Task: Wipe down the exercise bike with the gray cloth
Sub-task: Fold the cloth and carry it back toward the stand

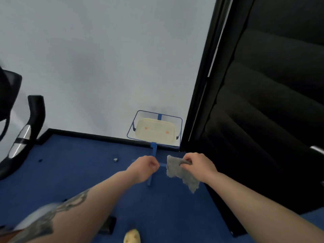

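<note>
The gray cloth (182,172) hangs from the right hand (198,165), whose fingers pinch its top edge, out over the blue carpet (70,172). Just beside it the left hand (143,168) is curled into a loose fist, holding nothing. The exercise bike (21,134) stands well apart at the carpet's left edge. A blue wire stand (155,127) holding a cream tray (156,131) sits against the wall, beside the black door frame (201,95).

Cloth (182,172) right of bike (22,135)
</note>
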`<state>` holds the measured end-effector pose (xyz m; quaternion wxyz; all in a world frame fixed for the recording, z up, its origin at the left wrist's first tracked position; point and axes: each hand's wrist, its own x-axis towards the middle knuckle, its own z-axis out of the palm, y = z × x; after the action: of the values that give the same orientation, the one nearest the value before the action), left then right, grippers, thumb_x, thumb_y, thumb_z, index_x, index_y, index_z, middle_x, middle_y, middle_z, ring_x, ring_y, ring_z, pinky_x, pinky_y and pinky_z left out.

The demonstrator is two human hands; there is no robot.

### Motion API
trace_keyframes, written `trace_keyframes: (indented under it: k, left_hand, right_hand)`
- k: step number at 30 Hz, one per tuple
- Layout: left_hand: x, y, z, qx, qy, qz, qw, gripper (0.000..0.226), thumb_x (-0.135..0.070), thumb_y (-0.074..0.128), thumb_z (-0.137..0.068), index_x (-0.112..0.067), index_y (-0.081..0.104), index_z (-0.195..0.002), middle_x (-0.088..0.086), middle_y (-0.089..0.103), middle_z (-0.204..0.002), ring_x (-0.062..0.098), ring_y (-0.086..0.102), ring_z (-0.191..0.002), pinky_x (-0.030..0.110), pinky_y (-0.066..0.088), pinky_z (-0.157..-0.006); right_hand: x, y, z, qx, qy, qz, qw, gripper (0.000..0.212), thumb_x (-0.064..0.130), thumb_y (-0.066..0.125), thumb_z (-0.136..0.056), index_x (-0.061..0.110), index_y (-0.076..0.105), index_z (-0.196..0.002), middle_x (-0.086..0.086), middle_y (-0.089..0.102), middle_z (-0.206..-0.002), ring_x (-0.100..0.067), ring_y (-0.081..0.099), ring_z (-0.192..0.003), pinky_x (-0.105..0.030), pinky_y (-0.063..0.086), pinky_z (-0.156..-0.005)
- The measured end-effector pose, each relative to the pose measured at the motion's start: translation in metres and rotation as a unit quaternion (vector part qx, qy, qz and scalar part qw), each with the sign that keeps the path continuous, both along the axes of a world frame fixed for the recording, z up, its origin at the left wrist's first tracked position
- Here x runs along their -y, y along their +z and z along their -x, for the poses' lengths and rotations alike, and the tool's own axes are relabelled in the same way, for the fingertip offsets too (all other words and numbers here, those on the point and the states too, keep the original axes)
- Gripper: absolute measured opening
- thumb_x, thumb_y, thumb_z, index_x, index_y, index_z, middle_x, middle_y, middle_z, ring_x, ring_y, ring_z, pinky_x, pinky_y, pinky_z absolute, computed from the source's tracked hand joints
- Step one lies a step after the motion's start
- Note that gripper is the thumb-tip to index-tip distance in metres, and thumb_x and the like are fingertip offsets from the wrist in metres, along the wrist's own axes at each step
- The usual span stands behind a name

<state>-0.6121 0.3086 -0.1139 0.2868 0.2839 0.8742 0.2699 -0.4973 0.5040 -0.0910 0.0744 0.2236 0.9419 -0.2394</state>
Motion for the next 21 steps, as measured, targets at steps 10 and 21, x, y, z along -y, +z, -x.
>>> trace_keyframes:
  k: [10,21]
  left_hand:
    - [-0.017,-0.009,0.156,0.017,0.028,-0.018,0.999,0.021,-0.023,0.049,-0.095,-0.008,0.064,-0.096,0.011,0.068,-0.103,0.019,0.054,-0.078,0.041,0.053,-0.08]
    - [-0.075,-0.049,0.259,0.071,0.087,-0.005,0.994,0.019,-0.021,0.051,-0.095,-0.014,0.067,-0.102,0.001,0.069,-0.1,0.023,0.066,-0.096,0.041,0.056,-0.086]
  right_hand:
    - [-0.017,-0.013,0.15,0.005,-0.026,0.014,1.0,0.015,0.041,0.058,-0.091,0.028,0.064,-0.086,0.007,0.065,-0.084,-0.013,0.062,-0.077,-0.039,0.052,-0.07]
    - [-0.09,-0.062,0.26,0.056,-0.028,0.059,0.996,0.019,0.04,0.057,-0.093,0.024,0.064,-0.086,0.001,0.065,-0.085,-0.019,0.062,-0.079,-0.037,0.051,-0.069]
